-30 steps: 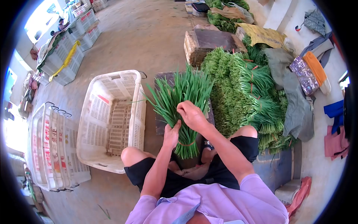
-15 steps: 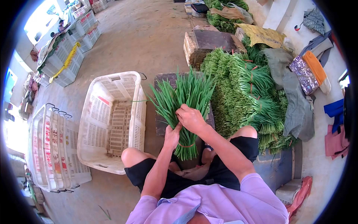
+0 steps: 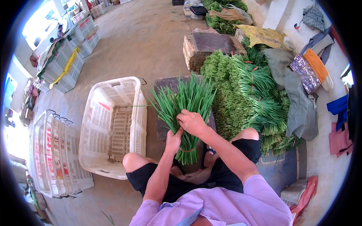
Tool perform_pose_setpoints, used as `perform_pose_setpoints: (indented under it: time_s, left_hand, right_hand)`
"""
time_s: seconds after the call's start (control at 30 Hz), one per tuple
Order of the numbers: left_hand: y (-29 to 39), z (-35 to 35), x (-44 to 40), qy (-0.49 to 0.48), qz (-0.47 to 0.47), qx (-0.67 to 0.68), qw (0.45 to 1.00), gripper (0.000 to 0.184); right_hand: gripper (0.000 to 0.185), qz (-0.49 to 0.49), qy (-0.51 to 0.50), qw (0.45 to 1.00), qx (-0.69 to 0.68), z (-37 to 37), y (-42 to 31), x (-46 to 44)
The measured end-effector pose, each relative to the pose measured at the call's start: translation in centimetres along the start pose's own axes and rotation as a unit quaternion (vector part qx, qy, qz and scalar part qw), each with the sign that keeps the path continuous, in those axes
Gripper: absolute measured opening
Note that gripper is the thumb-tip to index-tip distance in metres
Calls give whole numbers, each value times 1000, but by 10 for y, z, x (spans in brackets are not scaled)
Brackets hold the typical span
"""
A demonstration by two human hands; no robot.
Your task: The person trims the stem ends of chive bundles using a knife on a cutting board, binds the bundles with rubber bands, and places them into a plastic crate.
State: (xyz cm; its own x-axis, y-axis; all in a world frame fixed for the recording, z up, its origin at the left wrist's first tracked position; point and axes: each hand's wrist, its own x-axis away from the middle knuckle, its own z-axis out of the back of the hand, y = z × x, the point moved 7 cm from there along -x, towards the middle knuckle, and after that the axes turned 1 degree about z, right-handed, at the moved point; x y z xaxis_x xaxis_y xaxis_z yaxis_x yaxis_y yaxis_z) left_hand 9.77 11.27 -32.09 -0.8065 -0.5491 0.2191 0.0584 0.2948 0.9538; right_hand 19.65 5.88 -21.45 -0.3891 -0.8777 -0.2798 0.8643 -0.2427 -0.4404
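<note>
A thick bunch of garlic chives [image 3: 192,92] stands upright between my knees, its leaves fanning out at the top. A thin reddish band [image 3: 187,150] circles it near the cut stem ends. My left hand [image 3: 174,140] wraps round the near left side of the bunch, just above the band. Higher up and to the right, my right hand [image 3: 191,122] is closed with bent fingers on the front of the leaves. Its fingertips meet close to the left thumb, and whatever they pinch is hidden. Behind the leaves lies a dark flat board [image 3: 161,130].
Left of me stands a white plastic crate [image 3: 86,143], with stacked crates [image 3: 56,150] beyond it. To my right rises a large pile of banded chives [image 3: 241,94]. A brown-topped box [image 3: 211,43] sits behind it. Cloths [image 3: 301,109] lie along the right wall.
The view has shifted slightly. Both hands stay on the bunch in nearly the same grip, the right fingers moving only a little against the leaves.
</note>
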Motion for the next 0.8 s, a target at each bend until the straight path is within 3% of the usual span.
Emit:
perform_pose_setpoints:
  time_s: [0.1,0.17,0.2,0.23,0.27,0.3,0.33,0.37,0.47,0.5,0.53,0.6,0.63,0.7,0.73,0.8]
  left_hand:
    - [-9,3,-5,-3,-12,7,1000,25]
    - [-7,5,-5,18,-27,41,999,25]
    - [-12,8,-1,21,-18,43,999,25]
    - [-16,13,-4,37,10,114,993,25]
    - [-16,17,-13,48,33,183,981,25]
    - [-1,19,-11,57,30,239,969,29]
    - [-1,23,-15,56,33,265,962,35]
    - [-2,29,-19,50,49,296,953,37]
    - [-15,21,-23,-1,86,342,936,40]
    - [-14,10,-22,-35,112,362,925,42]
    - [-14,4,-20,-58,130,386,911,44]
    - [-7,1,-22,-80,131,354,923,46]
    - [-4,-1,-18,-53,111,358,926,48]
    - [-4,2,-9,-32,61,344,937,56]
    - [-8,2,-9,-31,58,343,937,56]
    - [-1,6,-5,-26,-39,209,977,67]
  right_hand:
    - [8,1,14,1000,1,0,0,2]
    - [13,30,44,983,-174,7,-3,6]
    - [13,25,36,983,-178,11,-7,16]
    - [19,-116,-10,931,-346,12,8,27]
    - [25,-250,-50,831,-494,8,22,42]
    - [34,-272,94,854,-434,29,42,65]
    - [25,-292,96,868,-390,22,66,83]
    - [35,-308,93,869,-376,7,74,89]
    - [82,-346,58,870,-345,-8,79,113]
    - [86,-318,27,847,-426,-22,72,108]
    - [85,-302,33,748,-590,-33,63,102]
    - [79,-294,6,732,-615,-42,60,92]
    - [79,-288,10,732,-618,-47,63,91]
    - [74,-266,63,830,-487,-39,65,85]
    - [74,-263,63,830,-487,-35,63,84]
    - [74,-285,36,894,-344,-29,57,88]
